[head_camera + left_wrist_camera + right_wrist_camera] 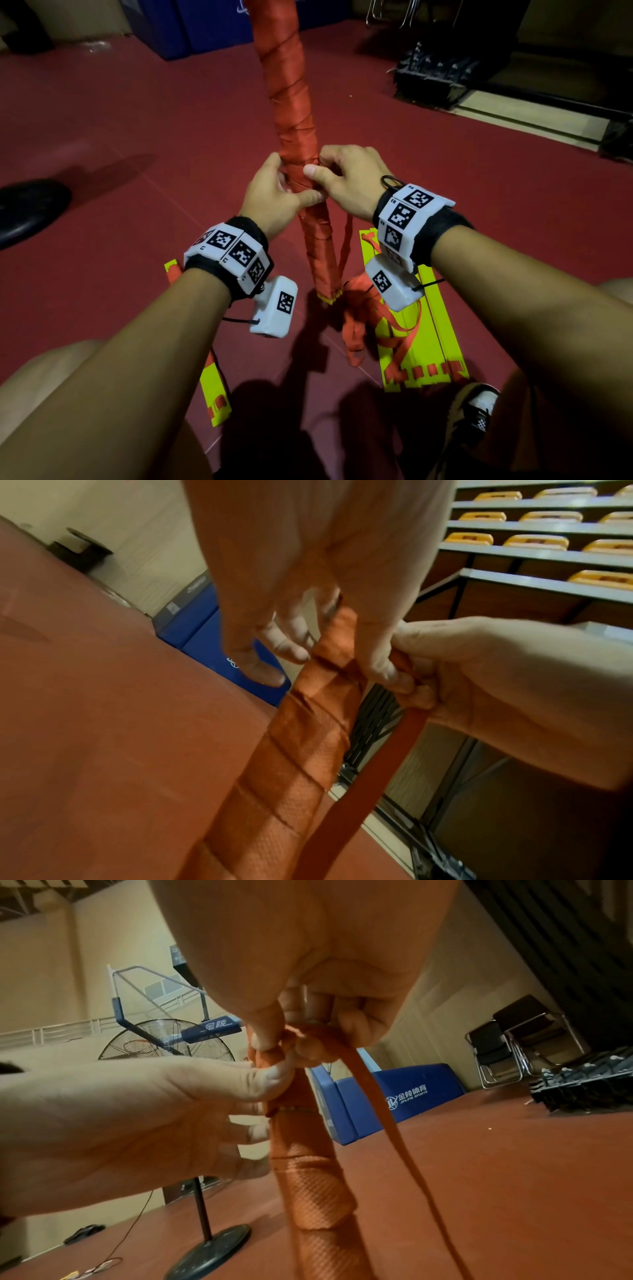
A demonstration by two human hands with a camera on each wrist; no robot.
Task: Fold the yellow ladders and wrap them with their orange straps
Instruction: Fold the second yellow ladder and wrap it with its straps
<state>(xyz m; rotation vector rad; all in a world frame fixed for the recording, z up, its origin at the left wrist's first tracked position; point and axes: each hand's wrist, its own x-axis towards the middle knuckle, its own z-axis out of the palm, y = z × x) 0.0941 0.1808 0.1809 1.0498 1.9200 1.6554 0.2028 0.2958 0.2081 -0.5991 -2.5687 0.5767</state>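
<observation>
Above the red floor (102, 113), a strap-wound bundle (291, 102) stands upright between both hands. The left hand (274, 195) grips its middle; the right hand (349, 178) pinches the loose strap (377, 1110) against it. Yellow ladders (424, 329) lie below.

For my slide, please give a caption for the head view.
Both hands, left hand and right hand, grip the strap-wrapped ladder bundle upright above the red floor.
</observation>
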